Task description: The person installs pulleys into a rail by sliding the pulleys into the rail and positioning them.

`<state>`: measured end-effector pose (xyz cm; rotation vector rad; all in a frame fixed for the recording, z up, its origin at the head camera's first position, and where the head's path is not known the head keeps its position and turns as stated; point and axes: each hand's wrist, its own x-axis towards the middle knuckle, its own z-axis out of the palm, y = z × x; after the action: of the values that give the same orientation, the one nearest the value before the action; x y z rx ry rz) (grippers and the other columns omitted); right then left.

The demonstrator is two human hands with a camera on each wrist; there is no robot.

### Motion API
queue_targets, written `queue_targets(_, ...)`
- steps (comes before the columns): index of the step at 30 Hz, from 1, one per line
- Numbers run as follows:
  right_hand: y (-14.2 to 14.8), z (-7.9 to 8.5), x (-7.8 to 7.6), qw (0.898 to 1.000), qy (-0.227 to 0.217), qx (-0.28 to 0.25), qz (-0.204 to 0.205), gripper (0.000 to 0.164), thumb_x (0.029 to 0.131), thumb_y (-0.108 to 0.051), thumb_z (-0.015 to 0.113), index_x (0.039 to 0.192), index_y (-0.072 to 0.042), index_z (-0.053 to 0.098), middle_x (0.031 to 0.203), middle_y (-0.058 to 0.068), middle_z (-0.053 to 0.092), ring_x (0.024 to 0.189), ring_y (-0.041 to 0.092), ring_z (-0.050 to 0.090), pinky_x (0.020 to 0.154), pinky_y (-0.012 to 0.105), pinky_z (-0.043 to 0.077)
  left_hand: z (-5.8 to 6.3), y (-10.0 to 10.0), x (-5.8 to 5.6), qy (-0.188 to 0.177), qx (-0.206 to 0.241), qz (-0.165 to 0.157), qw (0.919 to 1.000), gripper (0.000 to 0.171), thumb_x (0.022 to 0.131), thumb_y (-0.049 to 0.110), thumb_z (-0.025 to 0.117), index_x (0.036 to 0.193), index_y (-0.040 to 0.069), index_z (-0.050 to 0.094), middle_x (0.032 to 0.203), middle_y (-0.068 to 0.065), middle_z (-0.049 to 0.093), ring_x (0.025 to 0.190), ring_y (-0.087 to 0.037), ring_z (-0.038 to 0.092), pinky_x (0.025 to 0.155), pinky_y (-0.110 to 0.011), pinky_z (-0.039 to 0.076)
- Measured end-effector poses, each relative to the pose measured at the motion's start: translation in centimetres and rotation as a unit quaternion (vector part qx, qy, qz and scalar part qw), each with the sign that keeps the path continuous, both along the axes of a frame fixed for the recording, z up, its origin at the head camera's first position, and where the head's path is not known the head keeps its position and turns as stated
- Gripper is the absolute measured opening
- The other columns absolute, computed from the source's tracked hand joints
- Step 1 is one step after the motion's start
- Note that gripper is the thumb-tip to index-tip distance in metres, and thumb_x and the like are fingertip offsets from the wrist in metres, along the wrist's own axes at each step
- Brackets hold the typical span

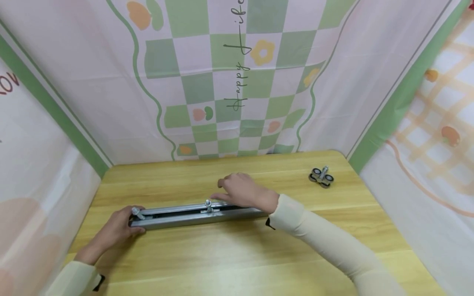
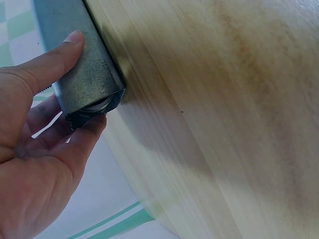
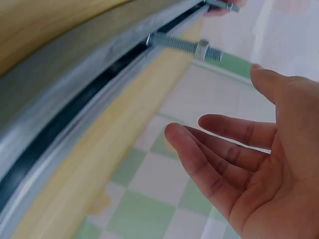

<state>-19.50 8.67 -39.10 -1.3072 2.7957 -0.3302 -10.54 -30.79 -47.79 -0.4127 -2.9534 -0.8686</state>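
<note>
A long grey metal channel track [image 1: 177, 223] lies across the table, its slot facing up. My left hand [image 1: 119, 225] grips its left end, thumb on the near side wall and fingers round the end and far side. In the left wrist view, a curved dark part shows inside the track's end [image 2: 92, 74]. Two threaded bolts rise from the slot: one bolt [image 1: 138, 213] by my left hand, another bolt [image 1: 209, 205] near the middle, with a nut [image 3: 202, 49] on it. Above the track, just right of this middle bolt, my right hand [image 1: 240, 190] is empty, fingers loosely bent and thumb apart.
A four-wheeled roller trolley [image 1: 321, 177] with an upright bolt rests at the back right of the wooden table [image 1: 237, 263]. Printed cloth [image 1: 200, 82] hangs behind the table and along both sides.
</note>
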Motion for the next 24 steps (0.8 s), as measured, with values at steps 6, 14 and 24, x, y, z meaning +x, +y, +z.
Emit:
queue_targets(6,2.9,0.5,-1.2,0.999,0.01,0.003,-0.034,0.047,0.107,-0.046,0.062,0.116,-0.003,0.078,0.111,0.012,0.08,0.085,0.022,0.078,0.08,0.039,0.064,-0.1,0.0,0.0,-0.002,0.0,-0.001,1.0,0.056,0.073,0.008,0.096,0.119,-0.008,0.068,0.108,-0.023,0.074,0.1,-0.039,0.071,0.087,-0.057,0.059)
queue_targets(14,8.0,1.4,-3.1,0.996,0.023,0.0,-0.083,0.042,0.107,-0.04,0.064,0.116,-0.001,0.077,0.1,0.013,0.079,0.073,0.019,0.074,0.072,0.041,0.063,-0.1,0.0,0.0,-0.003,0.004,-0.002,1.0,0.057,0.074,0.007,0.095,0.12,-0.009,0.068,0.107,-0.024,0.074,0.1,-0.04,0.071,0.087,-0.057,0.059)
queue_targets(24,14.9,2.1,-6.2,0.989,0.006,0.004,-0.145,0.038,0.109,-0.032,0.062,0.117,0.003,0.075,0.103,0.018,0.078,0.077,0.024,0.075,0.076,0.048,0.063,0.1,0.0,0.0,-0.005,0.001,-0.001,1.0,0.056,0.074,0.007,0.095,0.12,-0.009,0.068,0.107,-0.024,0.073,0.099,-0.039,0.071,0.086,-0.056,0.059)
